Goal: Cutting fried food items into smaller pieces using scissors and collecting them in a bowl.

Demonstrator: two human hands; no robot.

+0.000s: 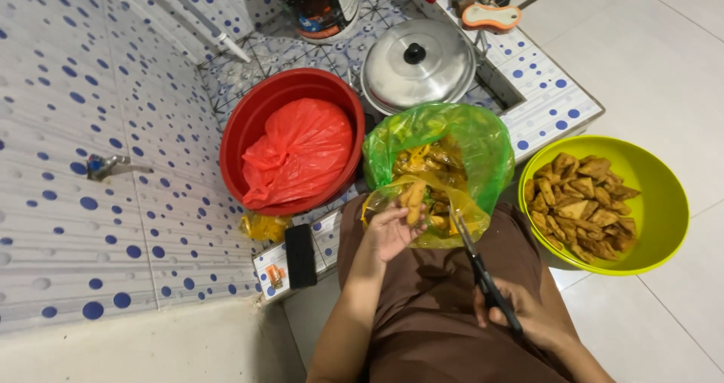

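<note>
White tile floor, blue-dotted tiled ledge [543, 104]. Right hand [528, 315] closed around black scissors [483, 270], blades up. Left hand [392, 232] pinching tofu piece [415, 202] over green bag [452, 156] on lap. Yellow-green bowl [664, 202] right; red basin [249, 126], lidded pot [418, 62] beyond.

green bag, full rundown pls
The green bag is thin, see-through plastic, crinkled, mouth open upward, on the person's lap against the tiled ledge. It holds yellow-brown food pieces. The left hand grips one piece at its near rim; the scissors in the right hand point at that rim.
</note>
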